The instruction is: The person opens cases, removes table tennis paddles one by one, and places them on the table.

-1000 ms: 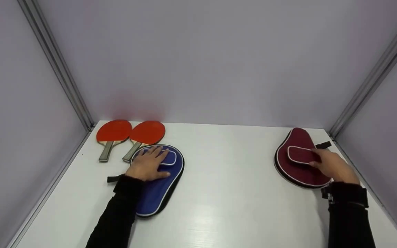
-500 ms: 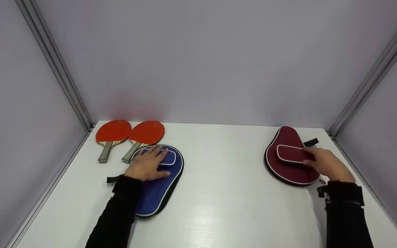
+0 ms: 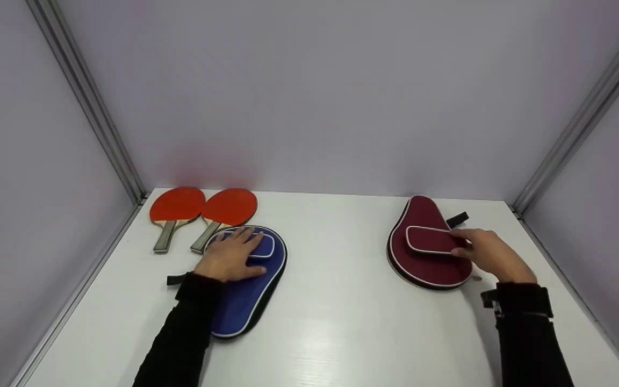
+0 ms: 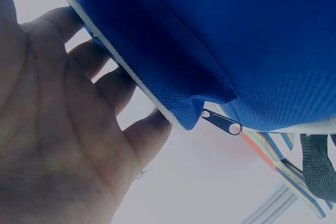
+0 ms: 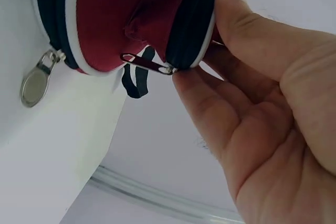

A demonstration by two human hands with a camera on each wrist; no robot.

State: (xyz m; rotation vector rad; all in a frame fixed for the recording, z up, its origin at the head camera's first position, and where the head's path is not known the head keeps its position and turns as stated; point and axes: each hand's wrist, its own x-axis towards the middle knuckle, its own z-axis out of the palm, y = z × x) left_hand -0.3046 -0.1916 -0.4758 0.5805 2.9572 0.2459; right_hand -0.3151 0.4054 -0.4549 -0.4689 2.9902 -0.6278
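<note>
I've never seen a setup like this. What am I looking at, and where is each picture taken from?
There's no robot here, just a person working. The wide picture comes from a camera worn on the head, looking down; the two close-ups come from cameras worn on the wrists, each showing its own hand. On the white table lie two bats, a blue case and a red case. The left hand rests on the blue case, while the right hand pinches the pocket on top of the red one between thumb and fingers.
</note>
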